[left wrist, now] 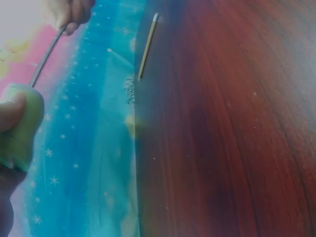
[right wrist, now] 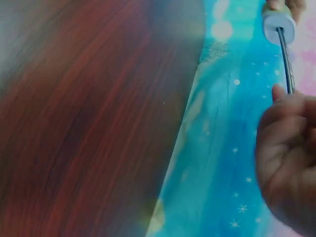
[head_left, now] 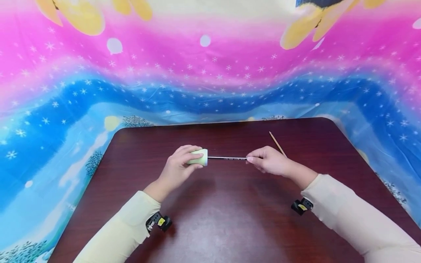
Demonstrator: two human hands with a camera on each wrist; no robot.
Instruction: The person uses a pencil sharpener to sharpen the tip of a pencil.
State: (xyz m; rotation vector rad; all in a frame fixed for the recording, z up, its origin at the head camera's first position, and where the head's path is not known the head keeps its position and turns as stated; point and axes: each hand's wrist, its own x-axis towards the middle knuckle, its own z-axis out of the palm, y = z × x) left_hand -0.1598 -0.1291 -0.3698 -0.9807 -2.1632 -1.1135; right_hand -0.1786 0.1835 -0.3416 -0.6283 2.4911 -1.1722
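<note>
My left hand (head_left: 177,165) grips a pale green pencil sharpener (head_left: 204,157), thumb on one side and fingers on the other. A dark pencil (head_left: 227,158) runs level from its end face towards the right. The other end of that pencil is pinched between the thumb and fingers of my right hand (head_left: 272,161). In the right wrist view the dark pencil (right wrist: 287,61) enters a hole in the sharpener's whitish face (right wrist: 271,30). The pencil's inserted tip is hidden. Both hands are held above the table.
A natural-wood pencil (head_left: 277,142) lies on the dark red-brown table (head_left: 210,226), just beyond my right hand. A patterned pink and blue cloth (head_left: 210,73) hangs behind the table and along its sides. Small black devices (head_left: 300,206) are strapped at both wrists.
</note>
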